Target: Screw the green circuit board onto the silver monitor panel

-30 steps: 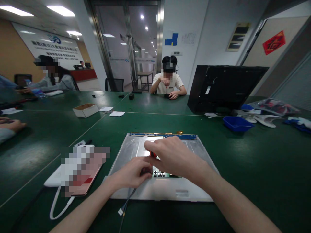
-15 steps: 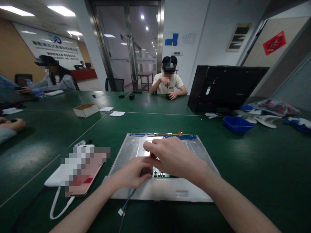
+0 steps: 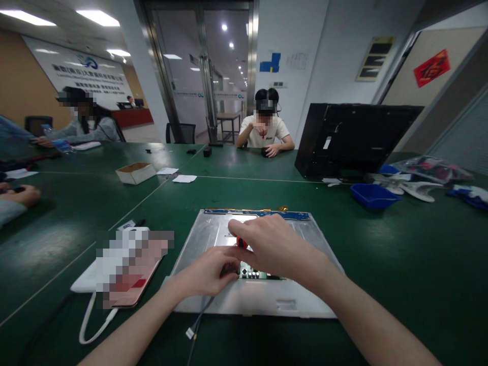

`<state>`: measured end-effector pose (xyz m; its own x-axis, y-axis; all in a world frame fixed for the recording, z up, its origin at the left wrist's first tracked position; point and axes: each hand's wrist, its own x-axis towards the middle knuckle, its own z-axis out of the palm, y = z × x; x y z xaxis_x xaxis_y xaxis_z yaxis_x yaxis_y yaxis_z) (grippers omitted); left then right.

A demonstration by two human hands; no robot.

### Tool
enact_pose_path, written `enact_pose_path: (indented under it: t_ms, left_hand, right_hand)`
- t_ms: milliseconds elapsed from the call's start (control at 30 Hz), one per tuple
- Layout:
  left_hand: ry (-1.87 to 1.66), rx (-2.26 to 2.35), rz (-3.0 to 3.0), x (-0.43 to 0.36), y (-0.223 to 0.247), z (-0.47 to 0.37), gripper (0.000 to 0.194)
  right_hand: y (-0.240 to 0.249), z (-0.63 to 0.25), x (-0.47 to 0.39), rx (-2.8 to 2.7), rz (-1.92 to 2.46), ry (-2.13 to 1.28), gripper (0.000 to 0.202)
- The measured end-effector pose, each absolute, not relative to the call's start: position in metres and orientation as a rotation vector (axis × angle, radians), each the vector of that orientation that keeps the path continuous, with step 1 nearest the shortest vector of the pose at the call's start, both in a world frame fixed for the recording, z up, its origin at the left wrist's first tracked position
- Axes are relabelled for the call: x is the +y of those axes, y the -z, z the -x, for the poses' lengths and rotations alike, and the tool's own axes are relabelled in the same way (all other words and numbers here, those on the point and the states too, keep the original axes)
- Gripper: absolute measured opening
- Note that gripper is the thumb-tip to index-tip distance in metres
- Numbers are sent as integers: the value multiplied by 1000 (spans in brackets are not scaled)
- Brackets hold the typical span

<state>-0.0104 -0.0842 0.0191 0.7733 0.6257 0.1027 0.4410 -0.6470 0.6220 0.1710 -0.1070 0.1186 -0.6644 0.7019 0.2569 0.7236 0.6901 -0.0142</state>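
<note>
A flat metal-backed display panel (image 3: 244,300) lies before me, with a blue circuit strip (image 3: 259,213) along its far edge. On its middle sits a green circuit board (image 3: 253,273), partly covered by my hands. My right hand (image 3: 272,241) is closed round a red-and-black screwdriver handle (image 3: 241,242), held upright over the board; its tip is hidden. My left hand (image 3: 208,269) is pinched at the board's left edge, its fingertips close to the screwdriver. What lies between those fingers is hidden. A grey cable with a white plug (image 3: 190,332) hangs off the panel's near edge.
At left lie a white power bank (image 3: 86,277) and a pink phone (image 3: 131,295), joined by a white cable. Farther off are a small cardboard box (image 3: 136,173), a blue tray (image 3: 373,195) and a black monitor (image 3: 354,140). Other people sit around the green table (image 3: 400,264).
My right hand and the screwdriver handle have shifted slightly, showing a little more of the red handle. The left hand and the panel stay in place.
</note>
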Motion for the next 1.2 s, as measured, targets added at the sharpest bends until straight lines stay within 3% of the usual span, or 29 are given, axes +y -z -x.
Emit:
enact_pose_path:
  t_ms: [133,467,633,967,1200]
  left_hand:
    - [-448,793,-2383,-84,-19,10,8]
    - [-439,792,-2425,-84,-17,11,8]
    - [-464,775,-2388,-83,-17,11,8]
    - [-443,757,-2429,-83,-16,12,12]
    - [-452,766,-2435,-82,-14,13,6]
  right_hand:
    - [-123,-171,-110,-2671,1108,108,10]
    - [-121,-173,-107,-2668,1121,92,18]
    - [-124,-172,-110,-2674,1096,87,9]
    - [-123,-171,-108,-2663,1148,68,21]
    - [-124,-168,-110,-2670,1112,17,12]
